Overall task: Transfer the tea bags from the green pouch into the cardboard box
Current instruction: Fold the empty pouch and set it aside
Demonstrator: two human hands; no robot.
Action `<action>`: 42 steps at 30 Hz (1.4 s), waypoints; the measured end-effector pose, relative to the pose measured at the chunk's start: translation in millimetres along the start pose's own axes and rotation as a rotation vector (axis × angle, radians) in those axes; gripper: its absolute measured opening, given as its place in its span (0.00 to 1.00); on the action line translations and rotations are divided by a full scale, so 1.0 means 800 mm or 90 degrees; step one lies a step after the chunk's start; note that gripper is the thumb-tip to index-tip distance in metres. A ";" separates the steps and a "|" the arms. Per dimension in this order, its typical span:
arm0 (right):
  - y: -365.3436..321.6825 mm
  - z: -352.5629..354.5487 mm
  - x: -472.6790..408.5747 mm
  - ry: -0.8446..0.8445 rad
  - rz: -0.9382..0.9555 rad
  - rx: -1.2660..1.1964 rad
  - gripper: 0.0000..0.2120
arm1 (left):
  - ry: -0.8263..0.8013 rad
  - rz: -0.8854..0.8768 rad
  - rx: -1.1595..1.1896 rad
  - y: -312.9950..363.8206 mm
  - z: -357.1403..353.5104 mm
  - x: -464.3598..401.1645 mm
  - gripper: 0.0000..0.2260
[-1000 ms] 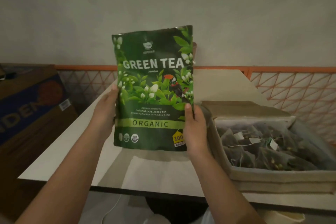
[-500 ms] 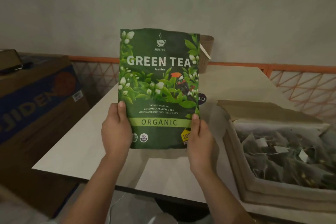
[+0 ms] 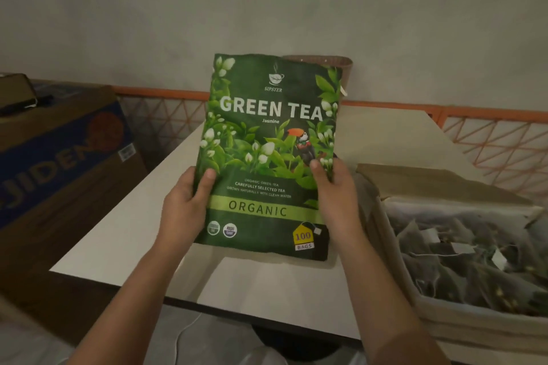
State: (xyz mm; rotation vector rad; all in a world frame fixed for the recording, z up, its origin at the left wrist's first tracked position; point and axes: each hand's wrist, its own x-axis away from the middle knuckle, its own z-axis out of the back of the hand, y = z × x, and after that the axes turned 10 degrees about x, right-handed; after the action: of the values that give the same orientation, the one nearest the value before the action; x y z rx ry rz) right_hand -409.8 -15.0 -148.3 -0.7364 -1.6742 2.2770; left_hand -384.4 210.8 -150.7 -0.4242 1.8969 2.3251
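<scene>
Flat glossy green pouch [image 3: 268, 154], upright

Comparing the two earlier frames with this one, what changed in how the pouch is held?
The right hand slid its grip up the green pouch edge, thumb now beside the printed bird. The left hand came round to the front edge. The pouch straightened from tilted to near upright. Unchanged: both hands hold it above the table, unopened; the cardboard box of tea bags sits at right.

Plain grey wall [image 3: 267, 3] at 12 o'clock, dim light. Orange lattice railing [image 3: 492, 139] behind white table [image 3: 124, 234]. Big blue-printed carton [image 3: 59, 157] at 9 o'clock.
</scene>
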 end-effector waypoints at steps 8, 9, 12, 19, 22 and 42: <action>0.005 -0.028 0.002 -0.116 0.010 -0.027 0.07 | -0.119 0.172 0.155 0.026 0.044 -0.031 0.09; 0.005 -0.029 0.003 -0.124 0.008 -0.030 0.07 | -0.121 0.179 0.160 0.025 0.048 -0.033 0.09; 0.003 -0.031 0.002 -0.143 -0.040 -0.090 0.07 | -0.080 0.190 0.213 0.026 0.055 -0.034 0.09; 0.011 -0.031 -0.010 -0.261 -0.343 -0.236 0.17 | -0.087 0.242 0.245 0.016 0.053 -0.033 0.08; 0.006 -0.029 -0.018 -0.249 -0.311 -0.301 0.16 | -0.139 0.245 0.252 0.011 0.054 -0.027 0.08; -0.015 -0.048 0.018 -0.255 -0.316 -0.696 0.37 | 0.105 0.354 0.453 0.014 0.030 -0.028 0.17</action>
State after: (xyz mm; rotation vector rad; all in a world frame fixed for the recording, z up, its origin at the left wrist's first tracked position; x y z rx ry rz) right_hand -403.7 27.0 -149.3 0.0580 -2.8715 1.0925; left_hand -369.4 234.2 -129.4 0.0028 3.0308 1.6658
